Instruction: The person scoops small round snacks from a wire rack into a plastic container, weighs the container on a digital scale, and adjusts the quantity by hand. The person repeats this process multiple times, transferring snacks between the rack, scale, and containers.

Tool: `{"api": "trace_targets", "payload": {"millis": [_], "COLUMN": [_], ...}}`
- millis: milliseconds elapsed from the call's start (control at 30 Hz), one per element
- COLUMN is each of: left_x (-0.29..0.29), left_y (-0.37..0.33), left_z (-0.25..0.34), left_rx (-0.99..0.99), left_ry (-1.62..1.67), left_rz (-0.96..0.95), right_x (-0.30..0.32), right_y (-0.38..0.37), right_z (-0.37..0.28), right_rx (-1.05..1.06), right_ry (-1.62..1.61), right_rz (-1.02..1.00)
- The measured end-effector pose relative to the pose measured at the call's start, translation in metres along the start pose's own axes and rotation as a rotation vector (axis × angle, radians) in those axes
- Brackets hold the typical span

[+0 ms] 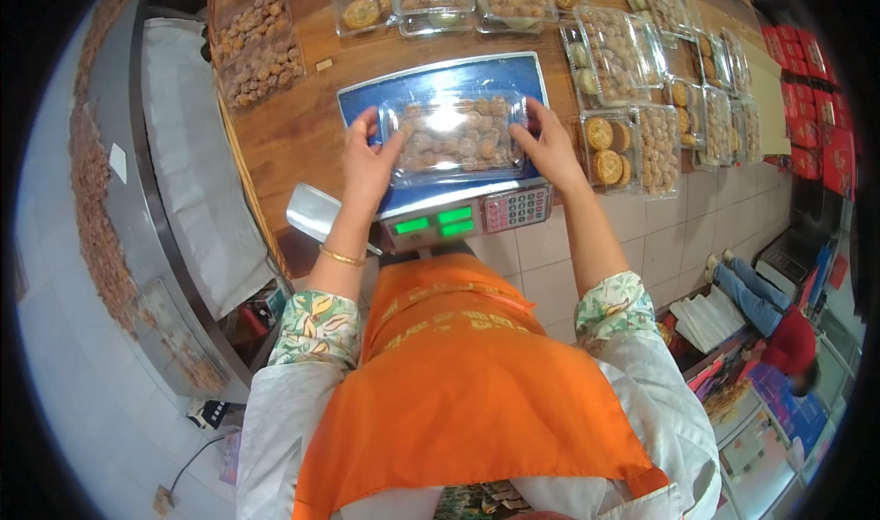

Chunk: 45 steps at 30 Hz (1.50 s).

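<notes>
A clear plastic box [458, 158] full of small round brown cookies lies on the blue pan of an electronic scale [440, 78]. My left hand [371, 158] grips its left end, thumb on the near side and fingers around the edge. At the opposite end my right hand [552, 149] holds the box in the same way. The lid looks closed and reflects a bright light. Below the pan, the scale's green displays [435, 222] are lit beside a keypad [516, 210]. A metal scoop [316, 210] rests at the table edge by my left forearm.
Clear boxes of round cookies [610, 53] are stacked to the right and along the far side of the wooden table [312, 144]. More sit in boxes [261, 48] at far left. Red packages [802, 98] stand at right. A person in red [790, 344] is at lower right.
</notes>
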<state>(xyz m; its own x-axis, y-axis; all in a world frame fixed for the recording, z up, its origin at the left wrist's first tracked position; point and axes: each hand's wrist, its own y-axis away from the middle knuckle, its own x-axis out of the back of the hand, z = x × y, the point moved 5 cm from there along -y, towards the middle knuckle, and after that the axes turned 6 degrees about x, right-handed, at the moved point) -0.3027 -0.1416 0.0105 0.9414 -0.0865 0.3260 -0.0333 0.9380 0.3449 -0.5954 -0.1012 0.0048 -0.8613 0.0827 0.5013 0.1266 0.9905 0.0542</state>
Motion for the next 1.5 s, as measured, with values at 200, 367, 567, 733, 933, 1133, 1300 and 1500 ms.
{"api": "trace_targets", "payload": {"millis": [200,367,567,733,933,1133,1300,1500], "left_x": [-0.008,-0.009,-0.005,0.034,0.162,0.248,0.260,0.253], "left_y": [0.020,0.022,0.034,0.026,0.002,-0.058,-0.102,-0.131], "left_z": [-0.003,-0.026,-0.024,-0.025,-0.032,-0.130,-0.177,-0.172], "left_rx": [-0.135,-0.089,-0.069,-0.078,-0.002,0.108,0.161,0.131], "left_ry": [-0.260,-0.133,0.199,0.313,0.445,0.467,0.283,0.356], "left_rz": [0.075,0.081,0.035,0.030,0.138,0.215,0.230,0.176], "right_x": [-0.014,-0.024,-0.028,-0.051,-0.165,-0.302,-0.367,-0.368], "right_y": [0.014,0.022,0.034,0.024,-0.008,-0.042,-0.064,-0.084], "right_z": [0.008,-0.005,-0.046,-0.069,-0.143,-0.151,-0.083,-0.059], "right_rx": [-0.094,-0.102,-0.220,-0.213,-0.094,-0.150,-0.277,-0.133], "right_ry": [-0.045,-0.247,-0.316,-0.337,-0.357,-0.201,-0.243,-0.205], "right_rz": [-0.022,-0.007,0.003,-0.052,-0.141,-0.093,-0.082,0.013]}}
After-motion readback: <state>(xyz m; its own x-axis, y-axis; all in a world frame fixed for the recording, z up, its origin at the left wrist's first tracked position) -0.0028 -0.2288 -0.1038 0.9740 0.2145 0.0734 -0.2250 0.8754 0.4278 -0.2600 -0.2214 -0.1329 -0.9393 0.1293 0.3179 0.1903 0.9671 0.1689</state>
